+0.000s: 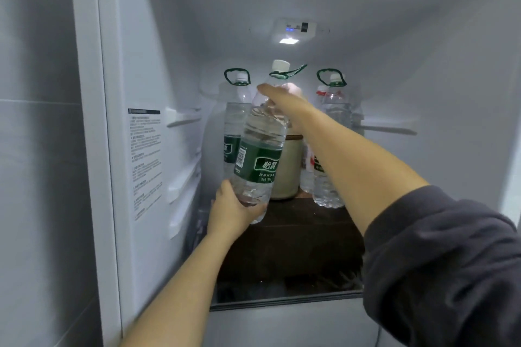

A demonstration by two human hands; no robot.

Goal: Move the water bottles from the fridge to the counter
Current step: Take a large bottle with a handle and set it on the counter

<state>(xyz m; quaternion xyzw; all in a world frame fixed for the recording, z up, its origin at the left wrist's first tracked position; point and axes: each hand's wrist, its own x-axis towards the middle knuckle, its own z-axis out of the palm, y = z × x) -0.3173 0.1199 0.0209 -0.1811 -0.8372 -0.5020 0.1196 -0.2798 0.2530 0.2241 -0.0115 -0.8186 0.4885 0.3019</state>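
Left hand (234, 208) cups the base of a tilted clear plastic green-labelled water bottle (259, 155); right hand (282, 100) grips its shoulder.

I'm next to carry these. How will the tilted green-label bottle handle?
Probably heavy: the green-label bottle looks mostly full, and the left hand props its base while the right hand grips its shoulder. Thin clear plastic may flex. Tilted, its water could slosh.
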